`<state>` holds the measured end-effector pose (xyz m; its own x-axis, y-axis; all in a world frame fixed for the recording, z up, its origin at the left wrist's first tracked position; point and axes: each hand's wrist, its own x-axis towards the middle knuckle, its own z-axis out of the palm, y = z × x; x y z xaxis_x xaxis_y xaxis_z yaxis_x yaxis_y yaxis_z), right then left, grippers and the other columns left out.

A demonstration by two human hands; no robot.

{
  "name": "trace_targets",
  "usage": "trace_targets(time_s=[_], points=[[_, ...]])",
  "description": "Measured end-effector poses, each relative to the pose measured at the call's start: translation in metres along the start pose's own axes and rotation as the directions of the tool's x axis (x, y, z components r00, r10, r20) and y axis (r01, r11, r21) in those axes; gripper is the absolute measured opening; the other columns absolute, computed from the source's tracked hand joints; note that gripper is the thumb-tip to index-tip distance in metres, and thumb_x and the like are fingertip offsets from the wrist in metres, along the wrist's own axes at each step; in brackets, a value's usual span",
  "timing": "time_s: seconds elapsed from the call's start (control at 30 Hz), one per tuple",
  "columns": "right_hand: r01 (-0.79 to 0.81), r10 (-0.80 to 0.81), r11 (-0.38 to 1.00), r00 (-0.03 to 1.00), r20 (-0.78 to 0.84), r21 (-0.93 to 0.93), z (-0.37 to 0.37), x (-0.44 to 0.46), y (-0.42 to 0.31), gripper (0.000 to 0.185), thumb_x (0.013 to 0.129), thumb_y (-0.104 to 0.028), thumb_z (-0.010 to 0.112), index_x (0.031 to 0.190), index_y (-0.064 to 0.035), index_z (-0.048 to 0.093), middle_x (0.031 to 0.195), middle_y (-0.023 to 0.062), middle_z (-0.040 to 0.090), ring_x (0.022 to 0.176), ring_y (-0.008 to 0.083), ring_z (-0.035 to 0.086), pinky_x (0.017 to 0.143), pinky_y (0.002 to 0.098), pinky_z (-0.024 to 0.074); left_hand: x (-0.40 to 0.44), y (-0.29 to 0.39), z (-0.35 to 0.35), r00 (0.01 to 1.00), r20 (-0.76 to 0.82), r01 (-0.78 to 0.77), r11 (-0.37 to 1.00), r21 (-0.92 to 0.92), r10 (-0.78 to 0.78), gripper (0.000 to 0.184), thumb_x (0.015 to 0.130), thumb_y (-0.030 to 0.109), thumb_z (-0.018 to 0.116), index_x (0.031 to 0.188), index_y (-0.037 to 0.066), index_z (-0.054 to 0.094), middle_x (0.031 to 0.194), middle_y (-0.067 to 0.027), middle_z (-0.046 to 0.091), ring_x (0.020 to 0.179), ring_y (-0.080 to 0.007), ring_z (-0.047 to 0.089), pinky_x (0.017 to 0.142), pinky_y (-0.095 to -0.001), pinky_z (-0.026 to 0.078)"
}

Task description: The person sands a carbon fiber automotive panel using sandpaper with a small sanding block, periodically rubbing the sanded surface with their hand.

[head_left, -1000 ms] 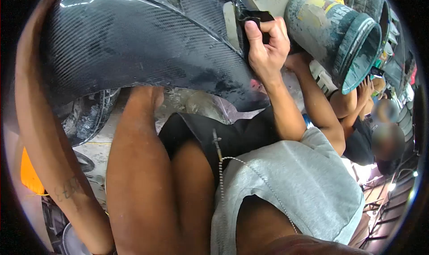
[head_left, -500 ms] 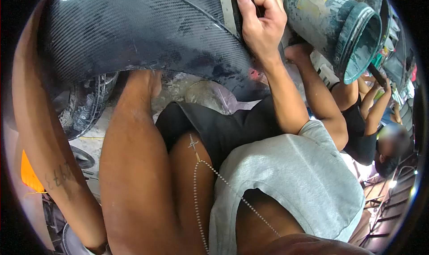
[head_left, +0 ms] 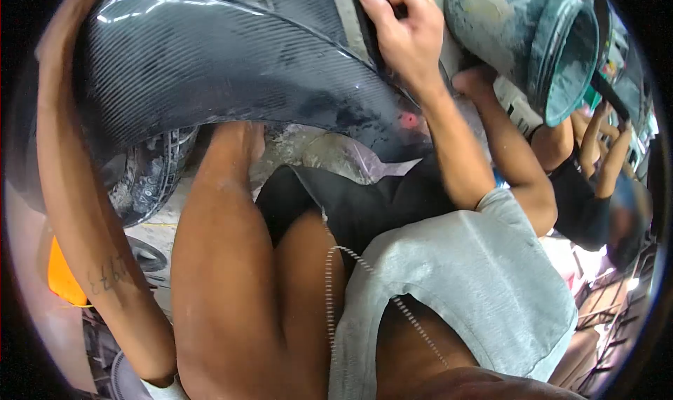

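Note:
My right hand [head_left: 413, 36] is closed around a black block [head_left: 375, 32], pressed against the upper right part of a glossy carbon-fibre panel [head_left: 231, 64]. The panel is curved, with a dark woven pattern and marks near its lower right end. A pale strip [head_left: 350, 22] lies just left of the block. My left arm [head_left: 91, 190], with the digits 1973 on it, reaches up along the panel's left side. My left hand [head_left: 70, 15] shows only in part at the top left edge, and its fingers are out of sight.
A stained green-grey bucket [head_left: 568, 64] lies tilted at the upper right. Tyres [head_left: 158, 165] stand beneath the panel near my leg. An orange object [head_left: 64, 274] is at the left. Another person [head_left: 589, 190] works at the far right, arms raised.
My right hand and the black block have moved a little left across the panel. The whole view has shifted slightly, and the other person appears farther right.

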<state>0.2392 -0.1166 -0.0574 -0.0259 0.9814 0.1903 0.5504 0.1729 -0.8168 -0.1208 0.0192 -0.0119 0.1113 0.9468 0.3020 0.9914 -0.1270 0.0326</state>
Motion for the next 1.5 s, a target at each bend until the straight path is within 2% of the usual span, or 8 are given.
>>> trace_targets(time_s=[0.2,0.3,0.43,0.57,0.7,1.0,1.13,1.5], points=[[-0.276,0.431,0.705,0.899,-0.085,0.654,-0.044,0.025,-0.013,0.022,0.099,-0.012,0.071,0.08,-0.0077,0.061,0.073,-0.0062,0.059,0.063,0.0007,0.046,0.056,0.0188,0.0352,0.011,-0.127,0.077,0.791,0.469,-0.435,0.9,-0.02,0.393,0.066,0.108,0.016,0.036,0.165,0.034,0.008,0.14,-0.0195,0.061,0.12,-0.0402,0.064,0.102,-0.0507,0.053],[-0.358,0.358,0.838,0.93,0.08,0.413,-0.052,0.0,0.004,0.014,0.094,-0.009,0.077,0.086,-0.004,0.067,0.08,-0.0042,0.064,0.071,0.0026,0.052,0.062,0.0213,0.0415,0.012,-0.141,0.078,0.779,0.624,-0.29,0.921,0.261,0.068,0.067,0.108,0.014,0.038,0.165,0.034,0.009,0.14,-0.0176,0.062,0.115,-0.0385,0.067,0.096,-0.0483,0.058],[-0.139,0.124,0.983,0.985,0.123,0.123,-0.046,-0.006,0.005,0.017,0.086,-0.006,0.082,0.081,-0.0002,0.066,0.071,0.0072,0.062,0.064,0.013,0.055,0.056,0.0279,0.0411,0.011,-0.158,0.075,0.767,0.588,-0.476,0.842,0.254,0.257,0.068,0.108,0.013,0.041,0.165,0.034,0.011,0.139,-0.0162,0.063,0.101,-0.035,0.073,0.082,-0.0448,0.063],[0.021,-0.028,0.996,0.997,0.071,0.09,-0.038,-0.009,0.02,0.024,0.084,-0.017,0.087,0.086,0.0014,0.072,0.077,0.0061,0.065,0.068,0.015,0.058,0.063,0.0263,0.0439,0.012,-0.184,0.083,0.77,0.581,-0.477,0.842,0.251,0.263,0.068,0.108,0.012,0.043,0.165,0.035,0.015,0.13,-0.0165,0.068,0.083,-0.0332,0.076,0.069,-0.0435,0.063],[0.084,-0.086,0.993,0.996,0.025,0.079,-0.026,-0.012,0.02,0.019,0.078,-0.014,0.087,0.085,-0.002,0.074,0.076,0.0109,0.064,0.067,0.0255,0.061,0.061,0.0337,0.0479,0.01,-0.176,0.069,0.786,0.581,-0.443,0.847,0.295,0.209,0.068,0.106,0.012,0.043,0.164,0.038,0.017,0.128,-0.0194,0.068,0.087,-0.0353,0.075,0.072,-0.0459,0.062],[0.206,-0.208,0.977,0.977,0.049,0.046,-0.014,-0.013,0.024,0.023,0.075,-0.01,0.088,0.086,-0.0024,0.069,0.075,0.0101,0.059,0.066,0.0253,0.057,0.06,0.0359,0.047,0.011,-0.118,0.025,0.772,0.635,-0.36,0.836,0.414,0.018,0.071,0.103,0.011,0.042,0.162,0.044,0.02,0.123,-0.026,0.069,0.096,-0.0401,0.074,0.079,-0.0514,0.059],[0.199,-0.201,0.98,0.977,0.075,0.029,-0.011,0.0,0.021,0.022,0.076,-0.01,0.087,0.084,-0.0021,0.068,0.074,0.0106,0.058,0.064,0.0254,0.057,0.057,0.0359,0.0464,0.009,-0.159,0.045,0.807,0.588,-0.3,0.892,0.337,0.049,0.067,0.103,0.016,0.042,0.161,0.04,0.021,0.127,-0.0256,0.067,0.109,-0.0413,0.07,0.087,-0.0507,0.056],[0.209,-0.213,0.977,0.973,0.091,0.049,-0.012,-0.005,0.024,0.021,0.076,-0.006,0.087,0.081,-0.0029,0.066,0.071,0.0094,0.057,0.059,0.0229,0.054,0.051,0.0333,0.0441,0.012,-0.074,0.022,0.922,0.359,-0.228,0.951,0.209,0.142,0.052,0.102,0.046,0.04,0.146,0.019,0.042,0.13,-0.0215,0.066,0.116,-0.0349,0.065,0.094,-0.0524,0.05]])
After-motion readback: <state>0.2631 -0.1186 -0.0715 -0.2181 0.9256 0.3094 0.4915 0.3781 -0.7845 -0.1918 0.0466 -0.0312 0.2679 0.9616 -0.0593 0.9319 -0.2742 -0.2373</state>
